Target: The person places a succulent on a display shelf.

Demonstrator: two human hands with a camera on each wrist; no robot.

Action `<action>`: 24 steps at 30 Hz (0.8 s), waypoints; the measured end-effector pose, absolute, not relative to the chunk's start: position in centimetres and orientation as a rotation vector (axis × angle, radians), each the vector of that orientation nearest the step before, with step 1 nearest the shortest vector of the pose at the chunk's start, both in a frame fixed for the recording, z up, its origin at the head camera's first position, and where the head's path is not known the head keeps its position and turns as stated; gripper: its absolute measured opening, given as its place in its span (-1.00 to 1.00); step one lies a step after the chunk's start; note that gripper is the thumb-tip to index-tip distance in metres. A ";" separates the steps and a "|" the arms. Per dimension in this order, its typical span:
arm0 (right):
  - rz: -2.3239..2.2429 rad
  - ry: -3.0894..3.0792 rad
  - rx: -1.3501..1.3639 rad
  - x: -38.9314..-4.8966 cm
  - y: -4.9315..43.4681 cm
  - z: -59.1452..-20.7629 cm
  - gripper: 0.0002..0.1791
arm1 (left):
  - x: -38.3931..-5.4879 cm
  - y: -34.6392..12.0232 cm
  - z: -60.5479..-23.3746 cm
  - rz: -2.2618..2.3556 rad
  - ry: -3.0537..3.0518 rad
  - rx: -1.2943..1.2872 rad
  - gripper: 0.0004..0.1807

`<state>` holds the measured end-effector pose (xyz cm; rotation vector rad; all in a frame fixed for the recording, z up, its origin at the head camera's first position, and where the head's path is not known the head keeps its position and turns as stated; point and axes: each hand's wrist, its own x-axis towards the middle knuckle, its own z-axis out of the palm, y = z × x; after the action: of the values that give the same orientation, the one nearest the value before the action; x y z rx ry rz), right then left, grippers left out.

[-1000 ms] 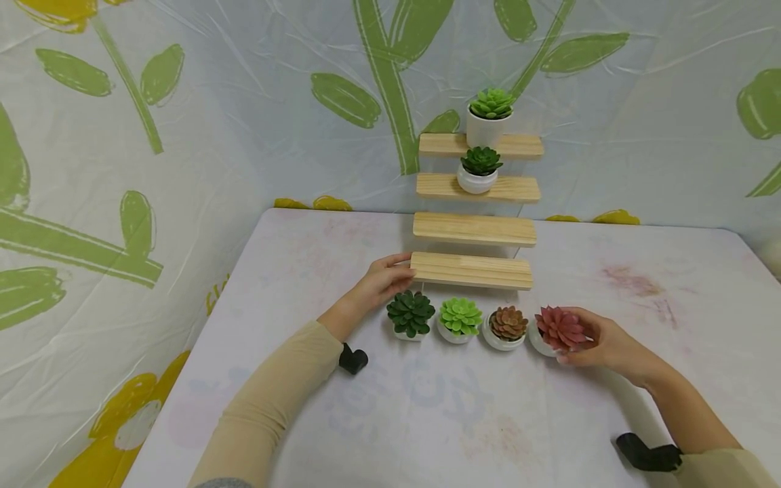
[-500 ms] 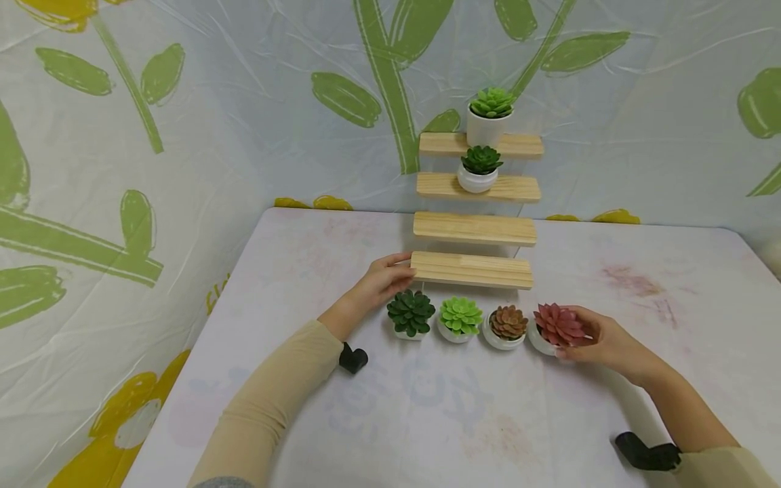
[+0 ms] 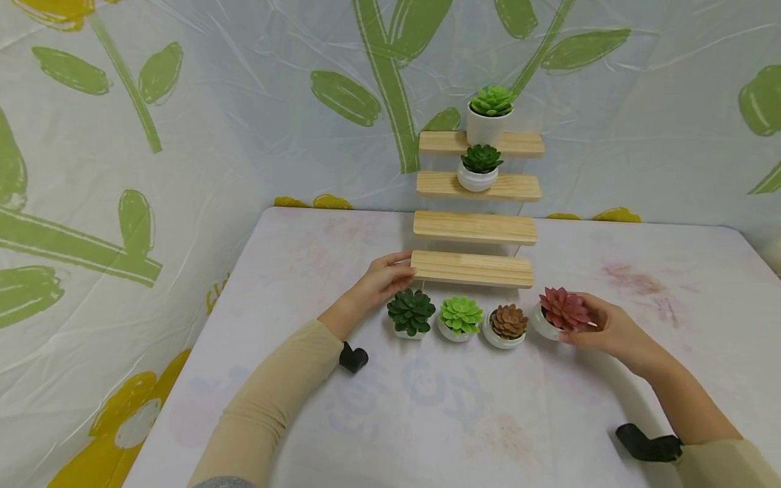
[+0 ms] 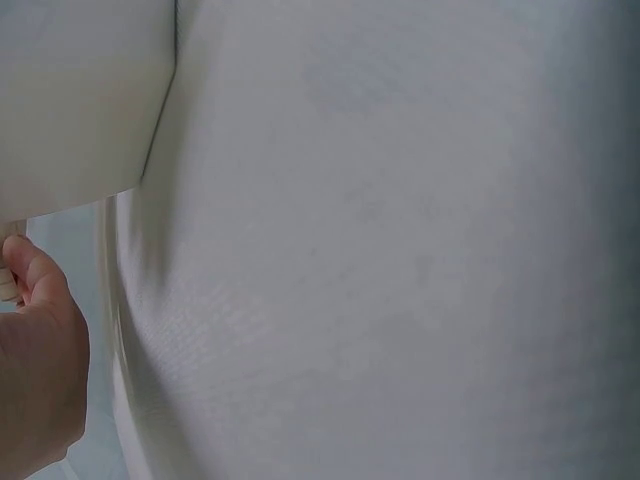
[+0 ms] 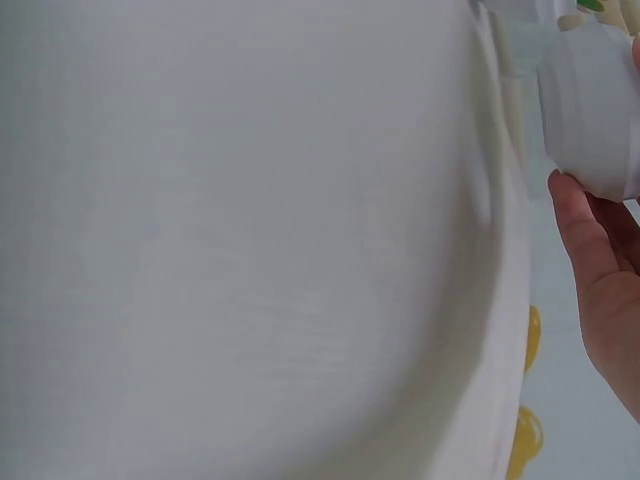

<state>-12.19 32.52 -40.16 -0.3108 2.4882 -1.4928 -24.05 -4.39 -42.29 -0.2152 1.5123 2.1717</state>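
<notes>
My right hand (image 3: 616, 339) grips a small white pot (image 5: 590, 110) that holds a red succulent (image 3: 564, 309), at the right end of a row of plants. In the right wrist view the pot is lifted, its base off the cloth. My left hand (image 3: 383, 278) pinches the left end of the lowest plank of a tiered wooden shelf (image 3: 472, 270), thumb in front and fingers behind. Left of the red one, in the row, stand a brown succulent (image 3: 509, 321), a bright green succulent (image 3: 460, 316) and a dark green succulent (image 3: 411, 312), each in a white pot.
On the top plank stands a light green succulent (image 3: 491, 102) in a tall white pot. A dark green succulent (image 3: 481, 160) sits one plank lower. A white cloth-covered table (image 3: 427, 420) lies below, with a leaf-printed sheet (image 3: 256, 102) behind and at the left.
My right hand has raised the red succulent's pot slightly and moved it a little away from me, toward the shelf. The left hand stays at the lowest plank.
</notes>
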 end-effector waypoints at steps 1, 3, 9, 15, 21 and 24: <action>-1.499 2.488 -0.314 -12.3 32.5 -39.9 -0.44 | -24.1 -4.4 -42.3 2.170 1.514 -0.214 -0.42; -1.525 2.479 -0.327 -12.5 32.4 -39.5 -0.46 | -24.0 -4.4 -42.3 2.168 1.514 -0.211 -0.42; -1.516 2.514 -0.340 -13.5 32.0 -38.0 -0.49 | -24.1 -4.5 -42.3 2.164 1.510 -0.200 -0.41; -1.508 2.503 -0.369 -14.8 30.8 -36.2 -0.50 | -24.1 -4.5 -42.4 2.167 1.503 -0.209 -0.43; -1.479 2.519 -0.375 -16.4 29.3 -34.6 -0.47 | -24.2 -4.5 -42.5 2.163 1.511 -0.209 -0.43; -1.482 2.513 -0.392 -17.3 28.5 -34.0 -0.45 | -24.1 -4.5 -42.5 2.162 1.516 -0.203 -0.43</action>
<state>-17.31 28.53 -33.97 -0.3922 2.5135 -1.4818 -24.14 -4.46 -42.46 -0.2031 1.5158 2.1624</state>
